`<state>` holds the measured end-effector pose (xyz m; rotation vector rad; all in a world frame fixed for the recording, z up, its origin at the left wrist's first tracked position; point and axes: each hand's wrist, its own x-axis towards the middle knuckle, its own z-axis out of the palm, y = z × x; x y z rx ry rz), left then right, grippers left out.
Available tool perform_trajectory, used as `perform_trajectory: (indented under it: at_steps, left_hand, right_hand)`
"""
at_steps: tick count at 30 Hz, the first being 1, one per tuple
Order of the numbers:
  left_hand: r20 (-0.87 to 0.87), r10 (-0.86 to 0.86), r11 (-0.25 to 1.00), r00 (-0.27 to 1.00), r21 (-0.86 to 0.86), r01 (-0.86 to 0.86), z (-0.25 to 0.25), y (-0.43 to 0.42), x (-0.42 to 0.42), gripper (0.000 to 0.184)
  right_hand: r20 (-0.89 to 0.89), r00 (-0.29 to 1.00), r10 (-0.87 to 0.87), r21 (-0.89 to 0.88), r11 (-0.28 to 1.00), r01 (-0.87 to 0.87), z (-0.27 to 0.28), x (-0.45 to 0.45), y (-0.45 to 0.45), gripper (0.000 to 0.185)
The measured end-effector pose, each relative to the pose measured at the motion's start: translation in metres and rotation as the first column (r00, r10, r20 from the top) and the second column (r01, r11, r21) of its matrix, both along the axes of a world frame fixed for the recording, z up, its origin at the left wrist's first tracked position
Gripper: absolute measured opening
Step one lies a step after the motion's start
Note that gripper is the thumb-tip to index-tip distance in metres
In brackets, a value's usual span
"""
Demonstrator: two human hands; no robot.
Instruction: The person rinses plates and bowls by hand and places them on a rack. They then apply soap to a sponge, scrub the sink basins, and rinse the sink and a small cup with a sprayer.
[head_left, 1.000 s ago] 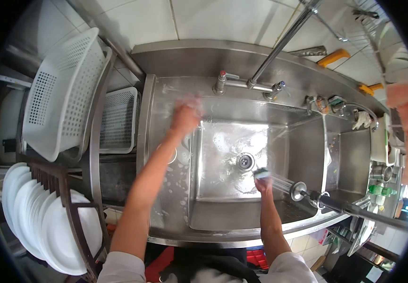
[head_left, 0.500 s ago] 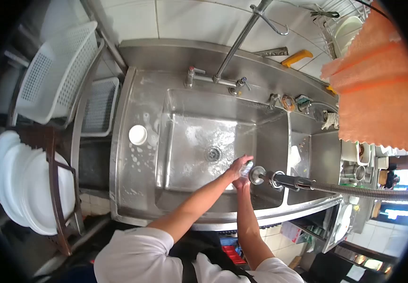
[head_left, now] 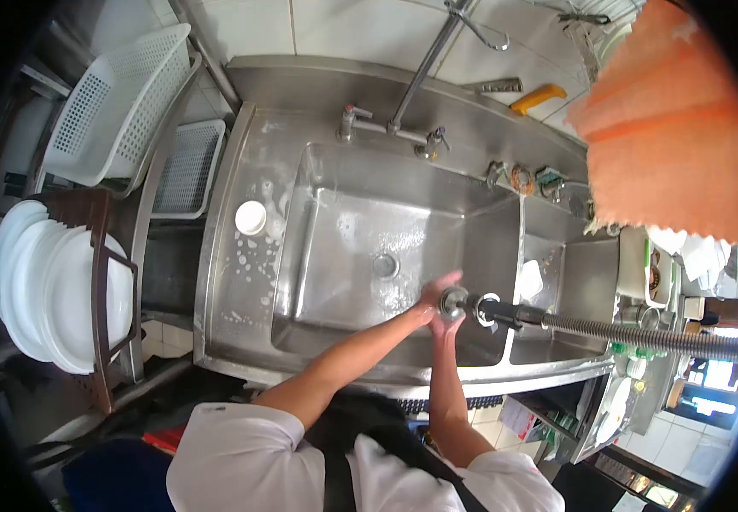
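Observation:
Both my hands are together over the right front part of the large steel sink, just below the spray head. My left hand reaches across with some fingers stretched out. Close against it, my right hand is partly covered by the spray head, and its fingers are hidden. Whatever lies between the hands cannot be made out. A round white container stands on the wet, soapy ledge left of the basin. The drain shows at the basin's middle.
White plates stand in a brown rack at the left, below a white basket. A hose crosses from the right. An orange cloth hangs at the upper right. The faucet is at the back wall.
My left hand has come from the left ledge across to my right hand, uncovering the white container. The green and white item seen between the hands is now hidden. The view has shifted.

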<state>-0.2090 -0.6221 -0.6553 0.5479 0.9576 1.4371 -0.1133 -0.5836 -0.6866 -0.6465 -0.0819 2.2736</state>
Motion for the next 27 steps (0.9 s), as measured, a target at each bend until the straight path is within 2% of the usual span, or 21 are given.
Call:
perform_trajectory:
  at_steps: [2, 4, 5, 6, 7, 8, 10, 11, 13, 14, 16, 17, 18, 20, 21, 22, 23, 24, 25, 26, 27]
  left_hand:
    - [0.117, 0.247, 0.969, 0.962, -0.001, -0.249, -0.011, 0.009, 0.012, 0.051]
    - [0.162, 0.359, 0.932, 0.919, -0.013, -0.362, 0.002, 0.006, 0.008, 0.050]
    - [0.486, 0.288, 0.954, 0.825, -0.072, -0.290, 0.033, -0.001, 0.000, 0.050]
    - [0.753, 0.215, 0.972, 0.622, -0.099, -0.215, 0.054, -0.006, -0.009, 0.052]
    - [0.622, 0.317, 0.948, 0.716, -0.196, -0.249, 0.059, -0.010, -0.009, 0.050]
    - [0.580, 0.299, 0.933, 0.758, -0.345, -0.104, 0.073, -0.017, -0.020, 0.048]
    - [0.591, 0.141, 0.968, 0.794, -0.249, 0.013, 0.094, -0.041, -0.038, 0.048]
    - [0.585, 0.164, 0.966, 0.794, -0.260, -0.008, 0.099, -0.050, -0.041, 0.048]
    - [0.446, 0.044, 0.996, 0.894, -0.094, -0.002, 0.108, -0.067, -0.042, 0.052]
    - [0.443, 0.056, 0.995, 0.895, -0.101, -0.013, 0.104, -0.071, -0.043, 0.052]
    - [0.543, 0.131, 0.976, 0.830, -0.217, -0.011, 0.083, -0.071, -0.042, 0.055]
    - [0.608, 0.244, 0.956, 0.756, -0.283, -0.080, 0.076, -0.068, -0.041, 0.056]
    - [0.612, 0.241, 0.957, 0.754, -0.281, -0.077, 0.077, -0.062, -0.040, 0.056]
    - [0.515, 0.356, 0.926, 0.780, -0.306, -0.221, 0.079, -0.052, -0.039, 0.059]
    - [0.517, 0.290, 0.953, 0.806, -0.231, -0.195, 0.094, -0.051, -0.043, 0.053]
    - [0.519, 0.277, 0.956, 0.809, -0.231, -0.180, 0.105, -0.057, -0.044, 0.053]
    - [0.324, 0.162, 0.987, 0.932, -0.070, -0.147, 0.135, -0.069, -0.057, 0.049]
    - [0.092, 0.070, 0.993, 0.993, 0.086, -0.078, 0.153, -0.077, -0.074, 0.045]
    - [-0.155, 0.242, 0.970, 0.958, 0.043, -0.239, 0.136, -0.079, -0.090, 0.040]
    - [-0.550, 0.498, 0.863, 0.670, 0.238, -0.446, 0.125, -0.093, -0.119, 0.042]
    - [-0.700, 0.608, 0.753, 0.375, 0.359, -0.552, 0.120, -0.120, -0.160, 0.038]
  right_hand:
    - [0.105, 0.990, -0.098, 0.034, 0.995, 0.095, 0.009, -0.003, -0.008, 0.053]
    - [0.020, 1.000, 0.023, 0.067, 0.997, -0.025, 0.031, -0.008, -0.001, 0.056]
    - [-0.009, 0.998, 0.067, 0.078, 0.995, -0.066, 0.030, -0.007, 0.006, 0.057]
    - [-0.017, 0.996, 0.090, 0.086, 0.992, -0.088, 0.032, -0.008, 0.011, 0.056]
    - [-0.017, 0.995, 0.101, 0.073, 0.992, -0.100, 0.033, -0.009, 0.011, 0.055]
    - [-0.006, 0.995, 0.101, 0.063, 0.993, -0.101, 0.033, -0.010, 0.013, 0.055]
    - [0.038, 0.994, 0.102, 0.037, 0.994, -0.103, 0.032, -0.020, 0.013, 0.053]
    - [0.065, 0.993, 0.098, 0.012, 0.995, -0.099, 0.031, -0.028, 0.011, 0.053]
    - [0.142, 0.986, 0.083, -0.027, 0.996, -0.080, 0.026, -0.042, 0.005, 0.052]
    - [0.182, 0.980, 0.076, -0.047, 0.997, -0.068, 0.025, -0.049, 0.001, 0.051]
    - [0.283, 0.957, 0.059, -0.090, 0.995, -0.035, 0.024, -0.060, -0.010, 0.050]
    - [0.336, 0.940, 0.058, -0.108, 0.994, -0.022, 0.025, -0.064, -0.015, 0.049]
    - [0.398, 0.916, 0.052, -0.124, 0.992, -0.003, 0.027, -0.066, -0.020, 0.049]
    - [0.512, 0.856, 0.069, -0.161, 0.987, 0.017, 0.033, -0.065, -0.034, 0.048]
    - [0.552, 0.829, 0.092, -0.184, 0.983, 0.013, 0.040, -0.061, -0.042, 0.048]
    - [0.581, 0.805, 0.123, -0.214, 0.977, 0.004, 0.046, -0.054, -0.052, 0.047]
    - [0.590, 0.789, 0.171, -0.246, 0.969, -0.025, 0.053, -0.048, -0.059, 0.047]
    - [-0.143, 0.895, 0.422, -0.029, 0.902, -0.430, -0.032, 0.009, -0.047, 0.035]
    - [0.052, 0.903, 0.427, -0.106, 0.901, -0.420, -0.010, 0.017, -0.057, 0.032]
    - [0.243, 0.875, 0.418, -0.179, 0.906, -0.383, 0.015, 0.026, -0.067, 0.029]
    - [0.465, 0.784, 0.412, -0.124, 0.907, -0.403, 0.035, 0.035, -0.076, 0.033]
